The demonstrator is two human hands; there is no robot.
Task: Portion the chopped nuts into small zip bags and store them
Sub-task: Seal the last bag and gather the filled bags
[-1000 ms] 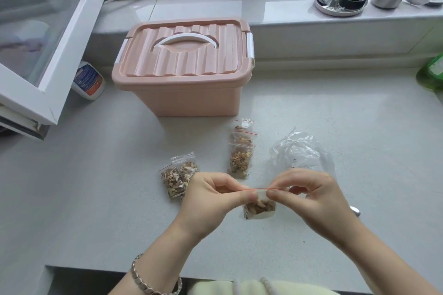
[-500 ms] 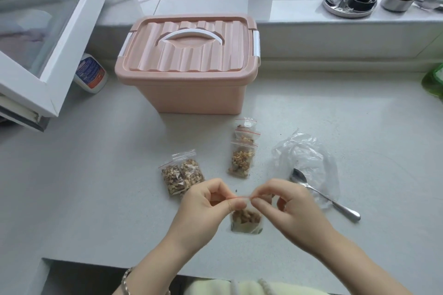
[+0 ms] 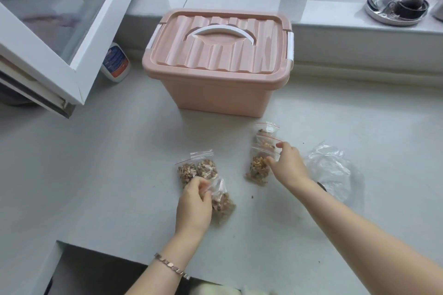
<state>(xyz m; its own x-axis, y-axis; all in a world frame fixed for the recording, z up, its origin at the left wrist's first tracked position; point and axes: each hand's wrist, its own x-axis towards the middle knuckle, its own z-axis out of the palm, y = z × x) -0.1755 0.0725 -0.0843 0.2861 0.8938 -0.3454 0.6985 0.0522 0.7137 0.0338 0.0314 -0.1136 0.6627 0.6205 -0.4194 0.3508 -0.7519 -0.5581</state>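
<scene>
My left hand (image 3: 195, 203) pinches the top of a small zip bag of chopped nuts (image 3: 221, 203), which lies on the grey counter (image 3: 96, 175). Just beyond it lie two filled zip bags (image 3: 197, 171) side by side. My right hand (image 3: 287, 165) reaches over a row of filled zip bags (image 3: 260, 163) in the middle of the counter, its fingers curling at the edge of the nearest one. A pink lidded storage box (image 3: 218, 60) with a white handle stands closed behind the bags.
A crumpled clear plastic bag (image 3: 330, 170) lies right of my right hand. An open window sash (image 3: 48, 38) juts over the counter's left side, with a white bottle (image 3: 115, 62) under it. A round tray of items (image 3: 396, 7) sits on the sill. Crumbs dot the counter.
My hands have parted from the bag they held together. The left has set that bag down left of centre, while the right has reached forward to the middle row of bags.
</scene>
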